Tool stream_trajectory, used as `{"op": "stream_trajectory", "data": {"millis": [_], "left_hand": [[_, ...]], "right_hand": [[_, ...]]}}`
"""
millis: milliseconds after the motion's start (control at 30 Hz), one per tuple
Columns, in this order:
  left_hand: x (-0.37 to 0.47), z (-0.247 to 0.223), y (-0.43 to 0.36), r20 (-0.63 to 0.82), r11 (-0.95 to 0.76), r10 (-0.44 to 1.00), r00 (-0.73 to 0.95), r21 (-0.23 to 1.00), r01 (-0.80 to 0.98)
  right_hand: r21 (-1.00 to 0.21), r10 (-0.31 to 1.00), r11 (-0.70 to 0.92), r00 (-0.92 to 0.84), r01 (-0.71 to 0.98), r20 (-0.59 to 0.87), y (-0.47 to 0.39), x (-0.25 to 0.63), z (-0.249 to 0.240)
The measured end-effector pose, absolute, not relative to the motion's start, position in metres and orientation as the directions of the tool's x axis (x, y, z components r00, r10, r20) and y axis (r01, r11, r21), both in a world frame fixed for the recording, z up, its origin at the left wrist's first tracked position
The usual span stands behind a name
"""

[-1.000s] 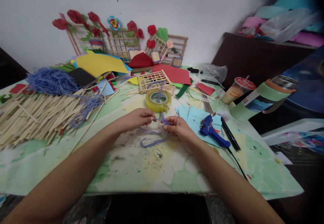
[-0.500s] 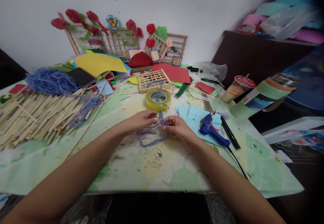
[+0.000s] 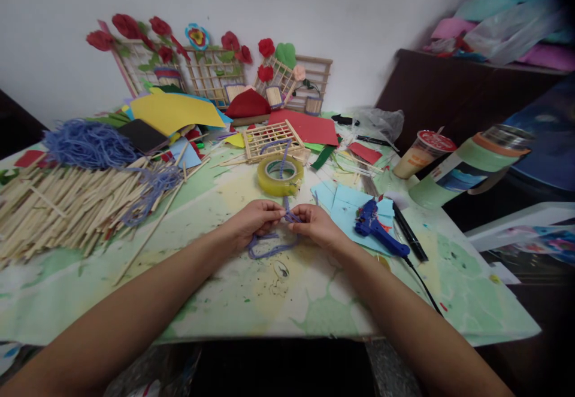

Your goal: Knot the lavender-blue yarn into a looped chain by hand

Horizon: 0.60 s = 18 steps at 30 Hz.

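Note:
Purple yarn (image 3: 271, 254) runs between my two hands, with a loose loop lying on the table below them. My left hand (image 3: 260, 218) is closed, its thumb and fingertips pinching the yarn. Close beside it, my right hand (image 3: 312, 222) also pinches the yarn, near a small bunched part. A roll of clear yellowish tape (image 3: 280, 175) lies just beyond my hands, and a purple strand crosses it toward a small stick lattice (image 3: 272, 141).
Wooden sticks (image 3: 67, 205) and a purple yarn pile (image 3: 90, 144) cover the left. At right are blue paper (image 3: 345, 208), a blue glue gun (image 3: 380, 232), black pens (image 3: 409, 232), a drink cup (image 3: 424, 154) and a bottle (image 3: 467, 166). Paper flowers (image 3: 197, 36) stand behind.
My left hand has moved slightly down and closed on the yarn beside my right hand. My right hand still holds the yarn in nearly the same place. The view has shifted slightly.

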<state>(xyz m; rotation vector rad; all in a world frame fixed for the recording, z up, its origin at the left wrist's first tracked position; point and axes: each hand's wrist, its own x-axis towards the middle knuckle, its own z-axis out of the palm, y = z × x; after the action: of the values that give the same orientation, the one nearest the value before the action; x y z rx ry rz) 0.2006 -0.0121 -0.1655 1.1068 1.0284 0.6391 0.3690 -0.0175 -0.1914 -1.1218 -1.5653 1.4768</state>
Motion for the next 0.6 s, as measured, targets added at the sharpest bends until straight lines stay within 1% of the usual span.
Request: {"op": "stream_trajectory", "data": {"millis": [200, 367, 467, 533, 600], "left_hand": [[0.202, -0.159, -0.017, -0.377, 0.375, 0.855, 0.356, 0.924, 0.076], [0.199, -0.165, -0.013, -0.383, 0.425, 0.809, 0.446, 0.905, 0.007], [0.197, -0.169, -0.009, -0.407, 0.489, 0.777, 0.48, 0.871, -0.054], [0.196, -0.17, -0.008, -0.434, 0.53, 0.757, 0.489, 0.845, -0.069], [0.196, -0.17, -0.008, -0.44, 0.535, 0.752, 0.491, 0.843, -0.064]], "right_hand": [[-0.993, 0.924, -0.044, -0.374, 0.109, -0.082, -0.018, 0.369, -0.193], [-0.986, 0.932, -0.142, -0.323, 0.084, -0.162, -0.021, 0.367, -0.181], [-0.979, 0.934, -0.189, -0.294, 0.079, -0.204, -0.024, 0.367, -0.175], [-0.978, 0.936, -0.186, -0.285, 0.094, -0.205, -0.025, 0.367, -0.175], [-0.981, 0.944, -0.154, -0.277, 0.116, -0.181, -0.026, 0.367, -0.176]]}}
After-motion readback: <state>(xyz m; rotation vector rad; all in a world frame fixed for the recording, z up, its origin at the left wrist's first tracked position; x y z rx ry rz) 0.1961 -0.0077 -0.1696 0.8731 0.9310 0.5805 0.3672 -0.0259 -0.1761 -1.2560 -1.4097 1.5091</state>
